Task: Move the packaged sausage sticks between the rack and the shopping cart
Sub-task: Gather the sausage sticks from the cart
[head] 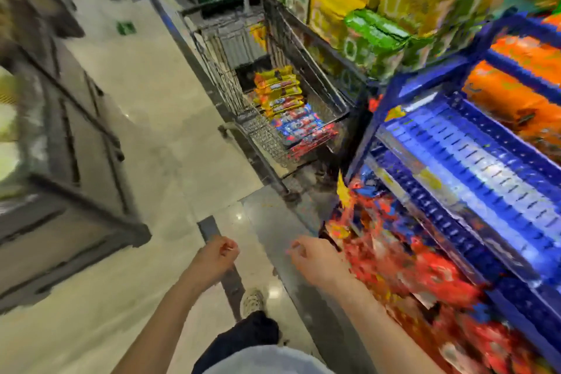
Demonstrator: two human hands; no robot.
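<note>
A wire shopping cart [303, 51] stands ahead by the shelves. Inside it lie yellow sausage stick packs [279, 91] and, nearer me, blue and red packs [300, 130]. The blue rack [473, 155] is on my right, its middle shelf bare, with red and blue sausage packs [403, 255] piled on the low shelf. My left hand [214, 256] hangs over the floor, fingers curled, holding nothing. My right hand [315, 258] is just left of the low shelf's packs, fingers loosely curled and apart from them. The whole frame is blurred.
Yellow and green packs [391, 0] fill the upper shelves beyond the cart. Orange packs [516, 85] sit on the rack's top shelf. A dark cabinet [69, 161] lines the left side of the tiled aisle [145, 118]. My shoe [252, 302] is below my hands.
</note>
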